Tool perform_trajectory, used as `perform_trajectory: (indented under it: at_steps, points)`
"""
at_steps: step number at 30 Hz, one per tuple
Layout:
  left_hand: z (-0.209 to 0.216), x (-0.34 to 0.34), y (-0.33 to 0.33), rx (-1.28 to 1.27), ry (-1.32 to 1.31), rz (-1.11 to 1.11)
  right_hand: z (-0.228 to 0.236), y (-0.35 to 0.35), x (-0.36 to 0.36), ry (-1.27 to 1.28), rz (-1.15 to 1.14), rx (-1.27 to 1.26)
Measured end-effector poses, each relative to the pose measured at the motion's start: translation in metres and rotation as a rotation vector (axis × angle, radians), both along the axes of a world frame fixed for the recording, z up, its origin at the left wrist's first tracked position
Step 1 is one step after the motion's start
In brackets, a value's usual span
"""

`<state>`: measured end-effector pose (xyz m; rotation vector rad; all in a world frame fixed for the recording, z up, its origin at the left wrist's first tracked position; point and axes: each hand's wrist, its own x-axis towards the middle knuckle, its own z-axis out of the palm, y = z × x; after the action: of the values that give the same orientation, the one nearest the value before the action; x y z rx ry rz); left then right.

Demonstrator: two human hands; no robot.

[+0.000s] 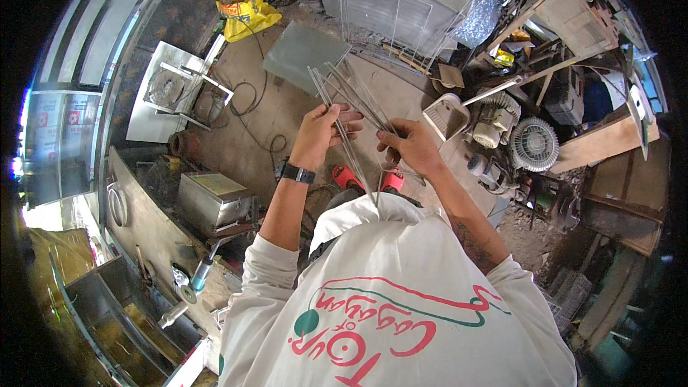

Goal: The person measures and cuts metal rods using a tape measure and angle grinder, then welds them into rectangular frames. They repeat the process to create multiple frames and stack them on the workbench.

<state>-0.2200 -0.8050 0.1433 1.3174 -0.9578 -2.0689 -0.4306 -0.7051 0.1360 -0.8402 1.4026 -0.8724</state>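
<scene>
My left hand is closed around a small bundle of thin metal rods. They slant from beyond the fingers back toward my waist. To the right, my right hand pinches a second bundle of thin metal rods between thumb and fingers. The far ends of both bundles come close together ahead of my left hand, above the floor. How many rods each hand holds is too fine to tell.
A grey flat sheet lies on the floor ahead. At left are a white panel with a frame, a metal box and an angle grinder. A dustpan, motors and a finned round housing crowd the right.
</scene>
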Motion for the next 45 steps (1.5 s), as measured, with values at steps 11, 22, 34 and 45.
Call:
perform_trajectory:
  at_steps: [11, 22, 34, 45]
  points:
    - [-0.012, 0.005, 0.007, -0.03, 0.034, 0.017, 0.006, 0.004, -0.012, -0.015, -0.062, -0.044]
    - [-0.008, -0.031, 0.015, -0.055, 0.18, 0.282, 0.0, 0.003, 0.009, -0.13, -0.135, -0.115]
    - [-0.043, -0.029, -0.001, 0.237, 0.419, 0.331, -0.001, -0.003, 0.024, 0.233, -0.086, -0.246]
    - [-0.04, -0.023, -0.005, 0.202, 0.351, 0.267, 0.012, -0.019, 0.013, 0.38, 0.074, -0.12]
